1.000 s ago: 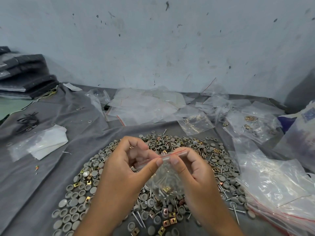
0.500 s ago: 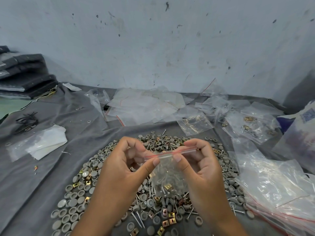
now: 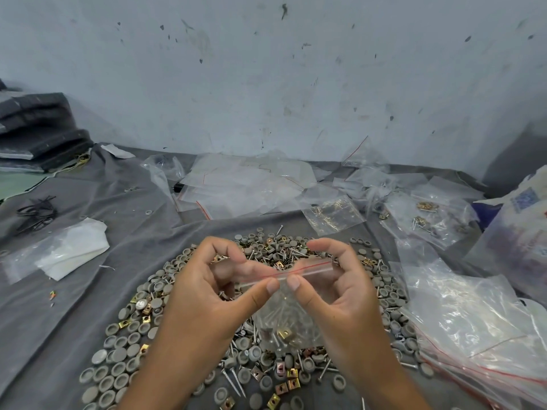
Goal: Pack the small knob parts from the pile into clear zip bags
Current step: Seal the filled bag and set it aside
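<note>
1. Clear plastic is being pinched between both hands: a small zip bag (image 3: 288,306) is hanging above the pile, its red-lined seal strip running between the two thumbs.
2. The left hand (image 3: 207,294) is pinching the strip's left part between thumb and curled forefinger.
3. The right hand (image 3: 340,294) is pinching the right part the same way, its thumb tip sitting just beside the left thumb tip.
4. Screws and a brass-coloured square clip are lying in the bottom of the bag; whether any knob parts are inside is hard to tell through the crumpled plastic.
5. The pile of knob parts (image 3: 142,329), grey round caps mixed with screws and brass clips, is spreading over the grey cloth (image 3: 124,220) covering the table, directly beneath the hands.
6. Loose empty zip bags (image 3: 245,184) are lying beyond the pile near the wall, and filled bags (image 3: 426,214) are resting to the right.
7. A white folded sheet (image 3: 71,250) is sitting on the cloth to the left.
</note>
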A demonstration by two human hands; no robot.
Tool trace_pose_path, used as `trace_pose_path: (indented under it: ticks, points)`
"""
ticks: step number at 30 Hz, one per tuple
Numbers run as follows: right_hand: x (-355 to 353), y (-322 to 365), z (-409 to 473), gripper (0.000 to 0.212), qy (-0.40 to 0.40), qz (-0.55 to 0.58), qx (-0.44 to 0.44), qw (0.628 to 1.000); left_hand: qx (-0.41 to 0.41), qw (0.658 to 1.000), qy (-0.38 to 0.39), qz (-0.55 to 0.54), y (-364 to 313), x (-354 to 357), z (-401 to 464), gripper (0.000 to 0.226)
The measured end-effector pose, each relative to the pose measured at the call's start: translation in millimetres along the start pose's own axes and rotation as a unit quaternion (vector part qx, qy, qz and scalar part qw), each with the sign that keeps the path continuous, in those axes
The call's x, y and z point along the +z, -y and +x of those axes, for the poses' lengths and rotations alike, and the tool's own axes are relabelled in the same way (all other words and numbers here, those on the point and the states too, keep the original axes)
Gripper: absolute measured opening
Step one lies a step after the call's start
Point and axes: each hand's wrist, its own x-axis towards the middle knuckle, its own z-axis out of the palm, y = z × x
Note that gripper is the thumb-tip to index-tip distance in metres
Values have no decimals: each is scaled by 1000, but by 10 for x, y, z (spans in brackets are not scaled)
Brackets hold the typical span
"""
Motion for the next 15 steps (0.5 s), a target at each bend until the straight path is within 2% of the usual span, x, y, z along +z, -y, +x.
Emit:
trace_pose_path:
  ticks: [8,13,15]
  points:
    - [-23,-2,12,41,17,-74,-21,997,27,999,-24,27,-33,24,-28,45]
    - [-104,117,43,38,23,-19,-5,1000,-1,999,-40,6,-38,-8,-11,40]
    - [-175,187,82,39,37,-41,7,998,5,999,-38,15,-34,-8,-23,34]
